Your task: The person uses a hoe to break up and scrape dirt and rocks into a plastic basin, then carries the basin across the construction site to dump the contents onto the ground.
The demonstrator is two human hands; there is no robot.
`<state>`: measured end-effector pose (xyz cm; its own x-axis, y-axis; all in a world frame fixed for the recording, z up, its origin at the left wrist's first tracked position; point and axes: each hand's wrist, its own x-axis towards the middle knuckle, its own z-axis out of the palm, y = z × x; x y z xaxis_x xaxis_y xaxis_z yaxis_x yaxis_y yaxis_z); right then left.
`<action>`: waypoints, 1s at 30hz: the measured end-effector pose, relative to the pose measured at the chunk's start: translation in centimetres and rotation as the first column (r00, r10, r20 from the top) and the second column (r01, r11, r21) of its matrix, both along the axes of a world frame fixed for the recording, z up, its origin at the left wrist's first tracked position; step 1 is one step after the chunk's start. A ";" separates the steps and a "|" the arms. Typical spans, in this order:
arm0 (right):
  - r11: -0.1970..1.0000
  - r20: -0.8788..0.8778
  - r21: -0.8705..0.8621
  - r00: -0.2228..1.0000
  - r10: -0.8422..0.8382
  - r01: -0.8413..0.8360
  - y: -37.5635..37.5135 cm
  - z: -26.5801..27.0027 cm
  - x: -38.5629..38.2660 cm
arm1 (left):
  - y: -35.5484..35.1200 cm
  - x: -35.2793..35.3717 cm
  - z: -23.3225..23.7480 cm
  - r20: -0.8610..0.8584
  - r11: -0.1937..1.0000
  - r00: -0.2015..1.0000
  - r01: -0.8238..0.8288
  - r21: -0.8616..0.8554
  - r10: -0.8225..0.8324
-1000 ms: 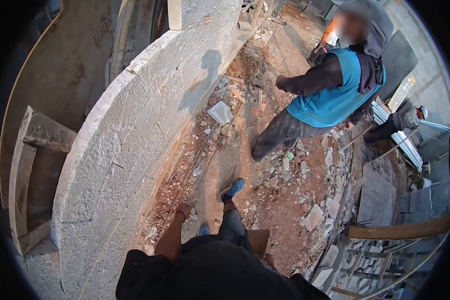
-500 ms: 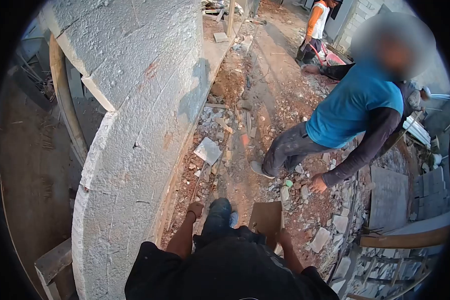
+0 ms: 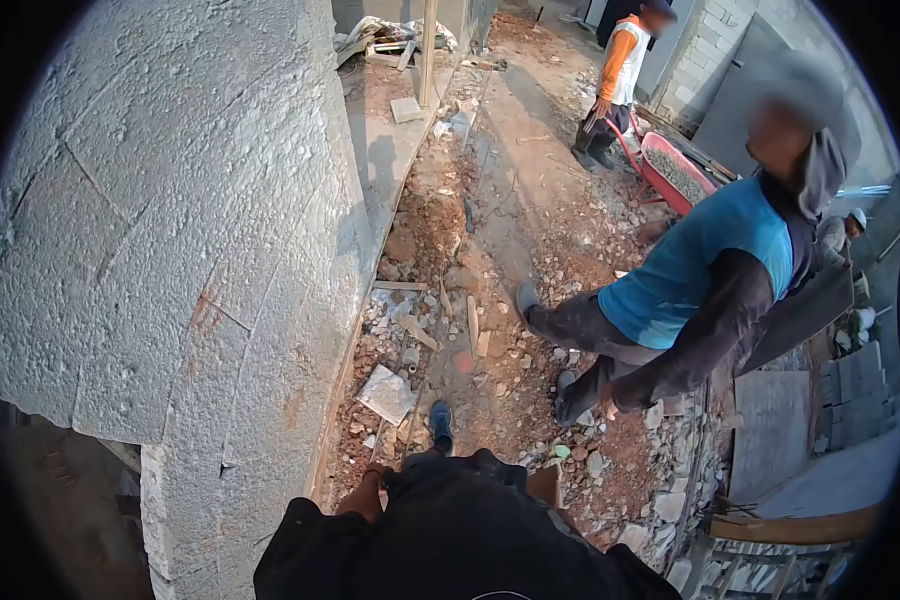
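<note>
At the lower left of my dark shirt my left forearm and part of my left hand hang by my side, a thin band at the wrist. Its fingers are mostly hidden by my clothing. On the other side, a brown board-like piece with a pale edge sticks out from behind my shirt. My right hand is at its edge, carrying it low; only a sliver of skin shows. My shoe stands on the dirt ahead of me.
A rough grey wall runs along my left. A person in a blue shirt walks close on my right. Farther off, another person holds a red wheelbarrow of gravel. Rubble and a broken slab litter the path.
I have moved forward along the wall, and the board has come along at my right side. Both hands are now more hidden by my shirt. The nearby person has taken a step.
</note>
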<state>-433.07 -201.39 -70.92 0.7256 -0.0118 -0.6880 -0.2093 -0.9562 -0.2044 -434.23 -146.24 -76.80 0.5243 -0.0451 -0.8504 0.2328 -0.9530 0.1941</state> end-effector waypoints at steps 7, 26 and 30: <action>0.994 -0.134 0.063 0.988 -0.082 0.091 7.1 3.8 16.8 | 6.2 25.0 5.4 0.390 0.999 0.919 -0.042 -0.032 0.052; 0.968 -0.193 0.243 0.981 -0.022 0.069 12.2 4.3 73.6 | 7.2 75.7 2.7 0.108 0.896 0.893 -0.420 -0.143 0.436; 0.999 0.054 0.048 0.998 0.017 -0.019 11.7 1.3 85.0 | 7.3 83.8 5.1 0.280 0.998 0.959 -0.050 0.027 0.040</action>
<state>-348.11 -189.70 -69.63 0.7615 0.0342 -0.6472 -0.1797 -0.9484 -0.2614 -350.43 -138.94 -71.74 0.7416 0.0103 -0.6707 0.2169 -0.9498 0.2253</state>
